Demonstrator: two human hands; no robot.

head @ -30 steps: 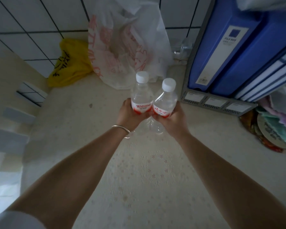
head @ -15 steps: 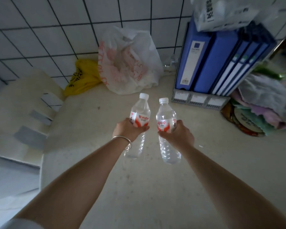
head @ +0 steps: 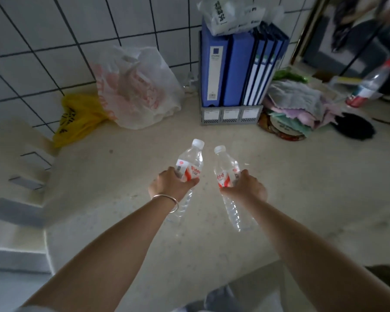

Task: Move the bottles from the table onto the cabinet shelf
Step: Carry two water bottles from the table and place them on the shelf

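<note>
Above the pale table (head: 302, 188), before the blue folders (head: 234, 70), the left hand (head: 170, 186) and right hand (head: 245, 189) each grip a bottle (head: 190, 164) (head: 226, 171); I think carrying is in progress, and next they must find the shelf.

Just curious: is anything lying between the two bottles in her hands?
No. In the head view, only bare table shows between the left bottle and the right bottle.

Both clear bottles, the left one (head: 190, 164) and the right one (head: 226, 171), carry white caps and red-and-white labels, above a pale cream worktop (head: 302, 188) with faint speckles. Toward the worktop's far edge lie a yellow bag (head: 77, 118) with dark print, a translucent white bag (head: 137, 86) printed in red, and blue binders (head: 236, 66) with white spine labels in a grey rack (head: 231, 115). The wall (head: 54, 30) is white tile with dark grout, and the cloths (head: 295, 104) at the far right are grey, pink, lilac and green.
</note>
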